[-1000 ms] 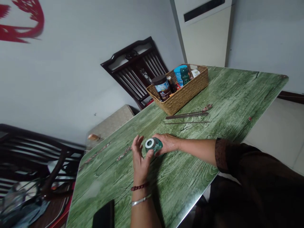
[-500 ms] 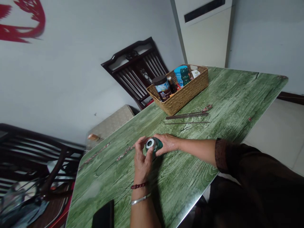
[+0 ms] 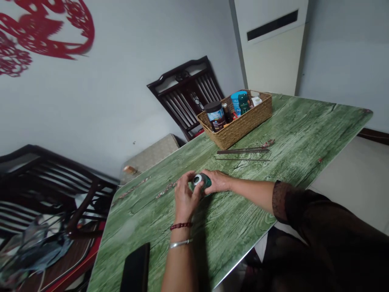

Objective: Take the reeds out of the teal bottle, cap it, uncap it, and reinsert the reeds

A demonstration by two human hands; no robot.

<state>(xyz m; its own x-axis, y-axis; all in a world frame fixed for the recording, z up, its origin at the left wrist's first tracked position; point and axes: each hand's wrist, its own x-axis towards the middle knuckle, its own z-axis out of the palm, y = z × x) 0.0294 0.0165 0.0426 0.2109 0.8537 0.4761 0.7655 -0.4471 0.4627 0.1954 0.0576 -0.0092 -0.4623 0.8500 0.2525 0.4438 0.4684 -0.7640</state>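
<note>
A small teal container [image 3: 203, 181] lies on its side on the green wood-grain tabletop [image 3: 291, 158], with a white ring on its end facing my left hand. My left hand [image 3: 187, 194], with a beaded bracelet and a silver bangle on the wrist, has its fingers curled over that ringed end. My right hand [image 3: 217, 181], coming from a dark sleeve, cups the far side of the container. Most of the container is hidden by my fingers. Thin dried sprigs [image 3: 165, 190] lie on the table just beyond my left hand.
A wicker basket [image 3: 237, 130] at the far table edge holds a dark jar and several bottles. Long thin dark sticks [image 3: 243, 151] lie in front of it. A black phone [image 3: 135, 267] lies near the near edge. Dark wooden chairs stand beyond the table.
My left hand's fingers have closed from beside the container onto its ringed end. The whole view has shifted slightly, bringing more of the red paper-cut on the wall into sight.
</note>
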